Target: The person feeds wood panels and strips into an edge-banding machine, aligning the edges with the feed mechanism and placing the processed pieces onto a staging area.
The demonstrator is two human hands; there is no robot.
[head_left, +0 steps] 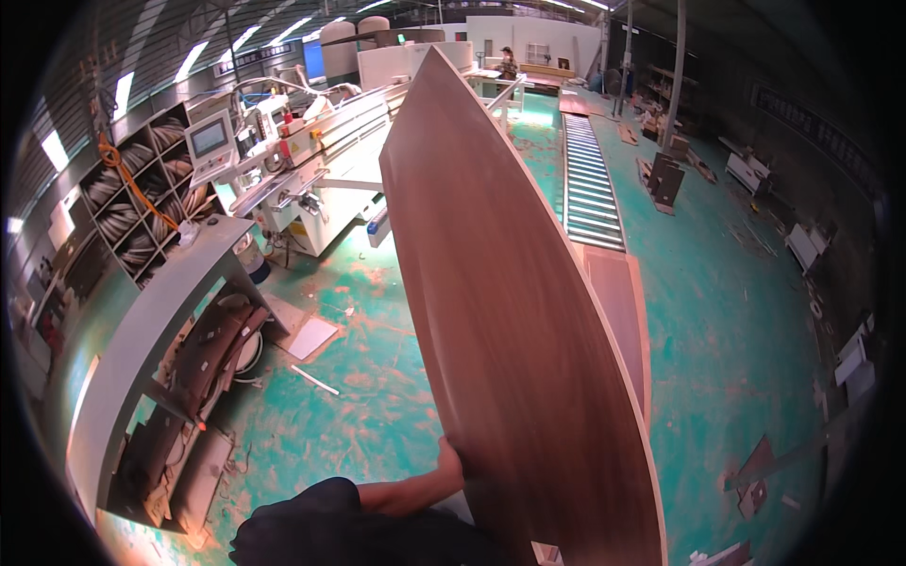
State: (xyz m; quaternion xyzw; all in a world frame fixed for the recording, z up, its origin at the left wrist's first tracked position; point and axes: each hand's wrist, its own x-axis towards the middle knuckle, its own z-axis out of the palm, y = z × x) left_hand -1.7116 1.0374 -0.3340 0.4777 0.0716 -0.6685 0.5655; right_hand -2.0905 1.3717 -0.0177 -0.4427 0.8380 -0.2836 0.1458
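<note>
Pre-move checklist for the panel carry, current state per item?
1. Left hand on the long brown panel: ok, it grips the panel's left edge near the lower end.
2. Right hand grip: cannot tell, the hand is hidden behind the panel.
3. Panel attitude: ok, held tilted on its long edge, far end pointing away toward the machine.
4. Floor by the feet: not ok, a white strip and a flat white sheet lie on the green floor.
5. Roller conveyor ahead: ok, rollers bare.
6. Other people: ok, one person stands far off at the back.
</note>
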